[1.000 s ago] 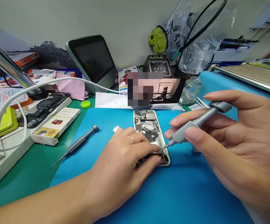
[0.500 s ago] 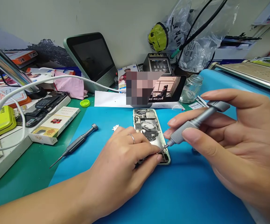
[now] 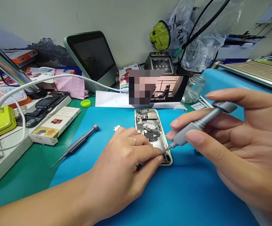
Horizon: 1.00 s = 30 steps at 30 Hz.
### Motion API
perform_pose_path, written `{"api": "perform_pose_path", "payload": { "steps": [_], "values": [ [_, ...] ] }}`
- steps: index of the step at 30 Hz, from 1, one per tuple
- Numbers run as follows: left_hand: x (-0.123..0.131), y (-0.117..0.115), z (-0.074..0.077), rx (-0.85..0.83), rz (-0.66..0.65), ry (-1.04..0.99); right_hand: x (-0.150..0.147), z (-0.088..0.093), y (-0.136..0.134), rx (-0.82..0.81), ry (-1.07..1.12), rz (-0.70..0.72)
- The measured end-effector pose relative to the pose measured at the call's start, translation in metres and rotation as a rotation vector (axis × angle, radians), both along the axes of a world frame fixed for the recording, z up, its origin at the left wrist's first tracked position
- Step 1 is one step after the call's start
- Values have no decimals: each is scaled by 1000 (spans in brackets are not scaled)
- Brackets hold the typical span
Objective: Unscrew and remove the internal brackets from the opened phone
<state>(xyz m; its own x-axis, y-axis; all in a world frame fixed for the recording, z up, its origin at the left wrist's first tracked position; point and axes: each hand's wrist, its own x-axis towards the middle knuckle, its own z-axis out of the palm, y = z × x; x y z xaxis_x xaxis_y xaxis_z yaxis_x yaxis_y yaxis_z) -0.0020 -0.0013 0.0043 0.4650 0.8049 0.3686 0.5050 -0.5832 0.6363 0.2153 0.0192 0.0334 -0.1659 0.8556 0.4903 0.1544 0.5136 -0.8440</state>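
Note:
An opened phone (image 3: 150, 125) with bare circuit boards lies on the blue mat (image 3: 173, 194). My left hand (image 3: 124, 169), a ring on one finger, rests over the phone's near end with fingers curled and tips pinched against the lower edge. My right hand (image 3: 241, 147) grips a grey precision screwdriver (image 3: 197, 125) between thumb and fingers, index finger on its cap. The screwdriver's tip touches the phone's lower right part, right beside my left fingertips. What the left fingertips pinch is hidden.
A second grey screwdriver (image 3: 77, 146) lies on the mat's left edge. A small metal part (image 3: 116, 127) sits left of the phone. Behind stand a propped phone playing video (image 3: 169, 89), a glass jar (image 3: 193, 89) and a tablet (image 3: 91, 59). Boxes, a white cable (image 3: 13, 94) and a green cap (image 3: 86, 103) crowd the left.
Hands, screwdriver and phone hold almost the same pose; the view has shifted slightly, and the left fingertips have closed a little tighter at the phone's lower edge.

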Motion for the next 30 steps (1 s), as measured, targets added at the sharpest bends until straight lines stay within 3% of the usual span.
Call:
{"api": "perform_pose_path", "payload": {
  "steps": [24,30],
  "values": [
    [1,-1,5,-7,-14,24,-1,4,-1,37,-16,-14],
    [1,0,5,-12,-11,34,-1,-1,-4,25,-19,-126]
  ]
}}
